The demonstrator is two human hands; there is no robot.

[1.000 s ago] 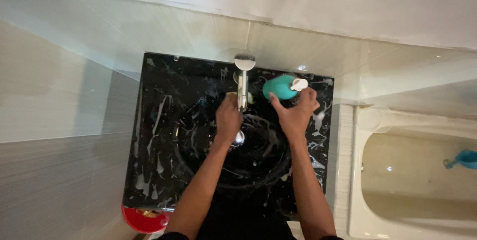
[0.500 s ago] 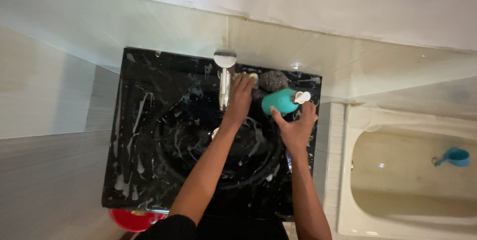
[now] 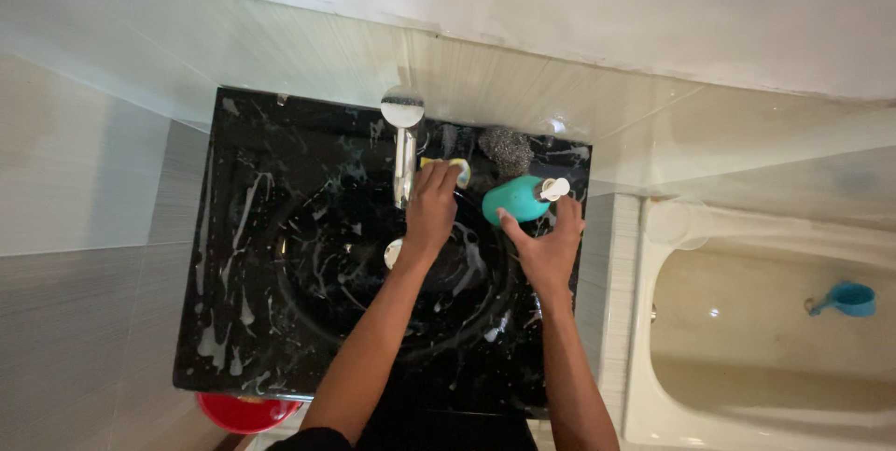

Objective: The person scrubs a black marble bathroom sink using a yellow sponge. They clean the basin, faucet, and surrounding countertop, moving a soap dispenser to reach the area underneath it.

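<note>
While soapy streaks cover a black marble-patterned washbasin (image 3: 243, 255), a person leans over it with both bare arms stretched toward the back edge. The left hand (image 3: 431, 211) is closed over a yellow sponge (image 3: 450, 169), pressing it onto the basin top just right of the chrome tap (image 3: 403, 147). The right hand (image 3: 546, 246) wraps its thumb and fingers around the lower end of a teal soap dispenser (image 3: 516, 197), which lies tilted with its white pump head (image 3: 553, 189) pointing right. A grey steel-wool scourer (image 3: 505, 149) sits on the rim just behind the dispenser, near the tiled wall. A red bucket (image 3: 245, 411) shows below the basin's front left corner. To the right stands a white bathtub (image 3: 653, 395) with a blue scoop (image 3: 846, 299) inside it.
</note>
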